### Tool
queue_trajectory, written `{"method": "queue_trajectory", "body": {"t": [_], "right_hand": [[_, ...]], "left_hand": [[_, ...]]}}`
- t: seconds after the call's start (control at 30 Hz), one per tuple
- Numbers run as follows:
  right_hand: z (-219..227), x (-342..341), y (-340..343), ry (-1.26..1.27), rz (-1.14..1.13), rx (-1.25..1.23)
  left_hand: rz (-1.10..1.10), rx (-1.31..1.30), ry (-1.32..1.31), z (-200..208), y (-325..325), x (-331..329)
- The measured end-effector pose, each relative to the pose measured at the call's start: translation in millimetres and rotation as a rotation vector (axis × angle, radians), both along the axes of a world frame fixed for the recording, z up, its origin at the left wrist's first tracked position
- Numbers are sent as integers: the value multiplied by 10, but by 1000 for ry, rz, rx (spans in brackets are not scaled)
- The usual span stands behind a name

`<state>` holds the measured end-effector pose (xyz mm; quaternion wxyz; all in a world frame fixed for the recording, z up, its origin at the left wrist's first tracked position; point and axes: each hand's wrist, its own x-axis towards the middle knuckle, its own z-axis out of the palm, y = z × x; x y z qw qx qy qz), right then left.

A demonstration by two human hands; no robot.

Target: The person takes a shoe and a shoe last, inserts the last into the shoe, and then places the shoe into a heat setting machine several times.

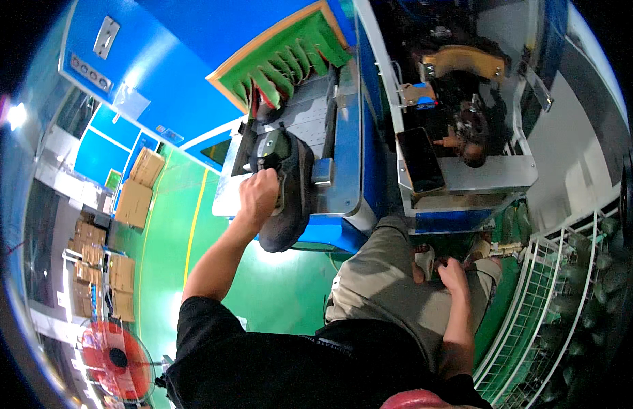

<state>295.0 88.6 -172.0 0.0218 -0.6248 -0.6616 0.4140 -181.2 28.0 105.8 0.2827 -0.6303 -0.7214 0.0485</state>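
Observation:
My left hand [260, 195] is closed on the near side of a dark shoe [299, 187], by its opening. A dark green shoe last [271, 145] with a small metal piece shows in that opening. The shoe lies at the near end of a metal slat conveyor [306, 112], its rounded end reaching past the edge. Farther in, another dark shoe [265, 112] sits partly under the green flap curtain [279, 68]. My right hand [454, 276] rests on my thigh with curled fingers. Whether anything is inside it is hidden.
Right of the conveyor stands a machine with a curved tan part [466, 63]. A phone [420, 160] leans at its front edge. A white wire rack [528, 307] holds several dark lasts. A red fan [117, 358] and cardboard boxes [134, 203] are on the left.

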Motion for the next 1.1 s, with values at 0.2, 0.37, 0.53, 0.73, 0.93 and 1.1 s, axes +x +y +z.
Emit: {"method": "queue_trajectory", "body": {"t": [0.2, 0.37, 0.53, 0.73, 0.93, 1.1], "right_hand": [[-456, 54, 7, 48, -49, -100], [-1364, 195, 51, 306, -44, -41], [-1010, -31, 48, -128, 58, -27], [-1752, 400, 70, 263, 63, -185], [137, -252, 96, -29, -2, -316], [151, -223, 91, -4, -17, -265]], "left_hand": [[235, 92, -309, 6, 69, 44], [326, -280, -1197, 603, 199, -225], [232, -473, -1288, 629, -59, -479], [218, 179, -1059, 363, 32, -7], [358, 391, -1434, -494, 8, -479], [246, 373, -1265, -395, 65, -249]]}}
